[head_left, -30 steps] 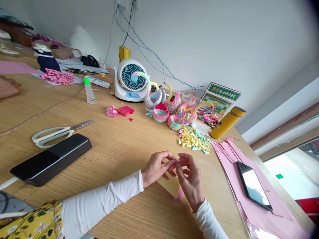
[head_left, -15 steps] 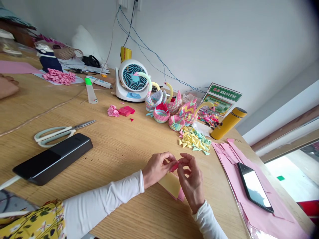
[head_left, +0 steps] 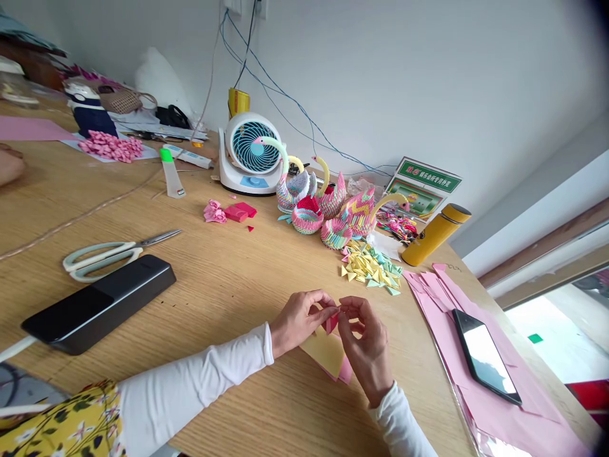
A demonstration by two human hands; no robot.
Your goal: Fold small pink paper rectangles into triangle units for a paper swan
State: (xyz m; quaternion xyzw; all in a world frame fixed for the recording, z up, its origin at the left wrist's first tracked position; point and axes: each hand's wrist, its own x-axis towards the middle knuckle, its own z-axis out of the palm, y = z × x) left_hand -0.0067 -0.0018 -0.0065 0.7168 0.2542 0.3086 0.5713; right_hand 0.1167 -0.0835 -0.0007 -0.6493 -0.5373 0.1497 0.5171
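Observation:
Between my two hands is a small folded piece of red paper. My left hand pinches it from the left with thumb and forefinger. From the right, my right hand pinches its upper edge, fingertips almost meeting those of the left. Beneath the hands lies a stack of yellow and pink paper, partly covered by them. Just beyond is a pile of folded yellow and green paper triangles. Several folded-paper swans stand behind that pile.
Left are scissors, a black power bank and a glue bottle. A fan stands near the wall. At right are a yellow flask, pink sheets and a phone. Another person's hand rests far left.
The red paper has turned in my fingers and now hangs lower, showing more of its face. Both hands stay in nearly the same place. The other person's hand has shifted slightly left.

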